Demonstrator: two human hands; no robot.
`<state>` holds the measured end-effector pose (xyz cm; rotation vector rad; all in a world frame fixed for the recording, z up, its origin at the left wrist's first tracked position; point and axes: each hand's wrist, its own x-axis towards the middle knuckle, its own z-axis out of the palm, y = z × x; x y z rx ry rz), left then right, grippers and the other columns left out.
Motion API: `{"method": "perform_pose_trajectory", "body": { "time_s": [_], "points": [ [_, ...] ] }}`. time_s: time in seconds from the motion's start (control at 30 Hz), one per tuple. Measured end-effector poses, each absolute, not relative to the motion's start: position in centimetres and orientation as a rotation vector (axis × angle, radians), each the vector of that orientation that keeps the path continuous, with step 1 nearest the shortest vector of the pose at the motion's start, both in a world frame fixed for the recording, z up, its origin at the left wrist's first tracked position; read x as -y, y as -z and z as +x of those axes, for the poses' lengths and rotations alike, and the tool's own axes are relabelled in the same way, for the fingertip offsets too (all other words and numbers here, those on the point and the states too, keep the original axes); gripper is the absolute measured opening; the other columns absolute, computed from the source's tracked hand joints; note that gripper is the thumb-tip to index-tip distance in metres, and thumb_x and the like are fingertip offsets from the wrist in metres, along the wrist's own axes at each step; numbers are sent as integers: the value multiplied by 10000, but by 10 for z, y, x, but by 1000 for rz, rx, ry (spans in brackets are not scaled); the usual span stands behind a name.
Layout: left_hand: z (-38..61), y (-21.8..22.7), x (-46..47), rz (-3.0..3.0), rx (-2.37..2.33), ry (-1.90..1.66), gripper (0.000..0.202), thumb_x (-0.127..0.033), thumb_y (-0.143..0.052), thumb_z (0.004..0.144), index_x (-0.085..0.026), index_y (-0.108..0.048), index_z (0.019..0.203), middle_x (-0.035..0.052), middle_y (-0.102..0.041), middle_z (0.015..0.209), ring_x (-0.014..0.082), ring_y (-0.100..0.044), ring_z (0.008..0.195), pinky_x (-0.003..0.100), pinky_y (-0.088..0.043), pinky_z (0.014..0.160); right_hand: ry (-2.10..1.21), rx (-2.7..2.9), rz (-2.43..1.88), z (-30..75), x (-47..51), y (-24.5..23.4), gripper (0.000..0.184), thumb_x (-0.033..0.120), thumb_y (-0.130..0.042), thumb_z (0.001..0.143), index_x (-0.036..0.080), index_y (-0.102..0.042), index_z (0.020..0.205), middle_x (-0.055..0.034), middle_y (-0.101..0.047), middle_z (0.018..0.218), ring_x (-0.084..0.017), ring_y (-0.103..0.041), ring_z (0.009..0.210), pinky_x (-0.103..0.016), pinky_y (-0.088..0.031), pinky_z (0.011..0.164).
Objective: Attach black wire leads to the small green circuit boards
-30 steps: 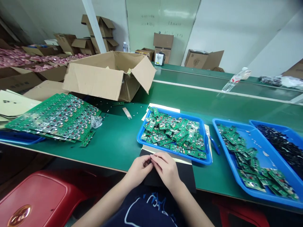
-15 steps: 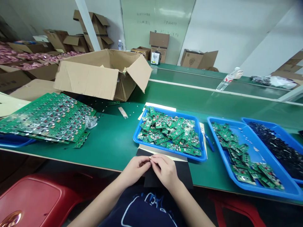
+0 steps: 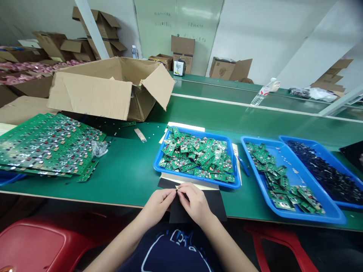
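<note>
Left hand (image 3: 157,204) and right hand (image 3: 195,203) are pinched, fingertips (image 3: 171,193) brought together between them; forearms (image 3: 120,238) are angled inward.

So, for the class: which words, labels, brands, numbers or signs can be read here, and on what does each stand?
No text can be read with certainty.
Pale panel: handwriting, too blurred.
Tilted bottle: red-and-white label, too small.
Far box: printed emblem, too small.
Boards: white marks, too small.
Shirt: white outlines; cannot tell if letters.
</note>
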<state>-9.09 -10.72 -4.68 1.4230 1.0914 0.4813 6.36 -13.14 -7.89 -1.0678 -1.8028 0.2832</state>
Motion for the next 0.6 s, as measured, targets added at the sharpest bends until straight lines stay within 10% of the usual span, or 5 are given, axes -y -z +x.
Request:
{"method": "perform_pose_trajectory", "body": {
  "time_s": [0.6],
  "points": [
    [-90, 44, 101, 1670, -1179, -507, 389, -425, -393, 843, -159, -653, 729, 23, -657, 667, 186, -570, 655, 249, -450, 599, -332, 1747, -1099, 63, 128, 78, 158, 174, -471, 886, 192, -618, 830, -79, -712, 840, -172, -690, 809, -297, -580, 723]
  ]
}}
